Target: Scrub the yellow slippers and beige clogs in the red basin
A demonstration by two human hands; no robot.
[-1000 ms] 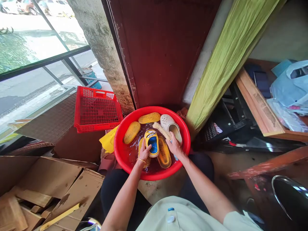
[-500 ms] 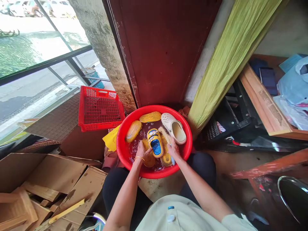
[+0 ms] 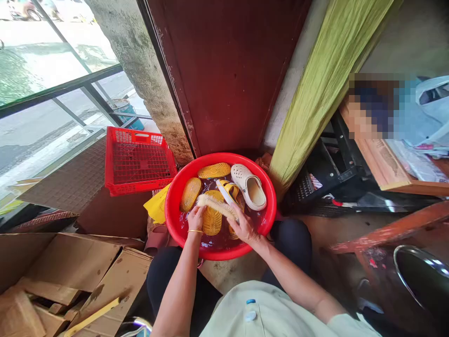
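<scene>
A red basin [image 3: 171, 217] of dark water stands between my knees. Above the water is a pale brush [image 3: 218, 206], held crosswise. My right hand [image 3: 244, 228] grips its right end. The closed fingers of my left hand [image 3: 196, 220] meet its left end. Under the brush a yellow sole [image 3: 212, 222] lies bottom up, and another is partly hidden beside my right hand. Behind the brush a yellow and white shoe [image 3: 228, 189] sits tilted. Two more yellow soles, one at the left [image 3: 191, 194] and one at the back [image 3: 214, 170], lie near a white clog [image 3: 252, 189].
Left of the basin are a red crate [image 3: 140, 164], a yellow cloth [image 3: 156, 204] and a cardboard box [image 3: 84, 262] holding wood pieces. A green curtain [image 3: 308, 112] hangs at the right, near a wooden table [image 3: 393, 175]. A dark red door [image 3: 228, 79] stands behind.
The yellow shoe has moved from between my hands to behind the brush and is tilted. The brush has been raised and turned crosswise, with both hands now at it. The view has shifted slightly.
</scene>
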